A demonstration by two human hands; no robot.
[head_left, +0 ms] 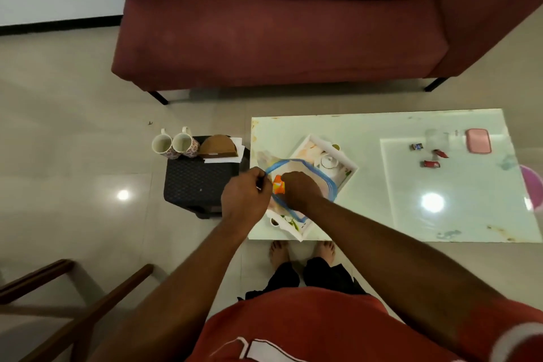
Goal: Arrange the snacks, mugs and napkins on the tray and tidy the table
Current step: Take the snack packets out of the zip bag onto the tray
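A white floral tray (346, 166) lies at the left end of the glass table (440, 214). Over it I hold a clear plastic bag with a blue zip rim (320, 172). My left hand (245, 198) pinches the bag's left rim. My right hand (299, 189) is inside the bag's mouth, closed on an orange snack packet (278, 185). Two floral mugs (173, 144) and a wooden napkin holder (219, 147) with white napkins (226, 159) stand on a dark stool (197, 182) left of the table. Three small wrapped snacks (430, 163) lie on the table's right part.
A pink lidded box (478, 140) and a clear glass (435, 139) stand at the table's far right, a pink-purple round item (533, 185) at its right edge. A red sofa (279, 32) is behind the table. A wooden chair frame (73, 303) is at lower left.
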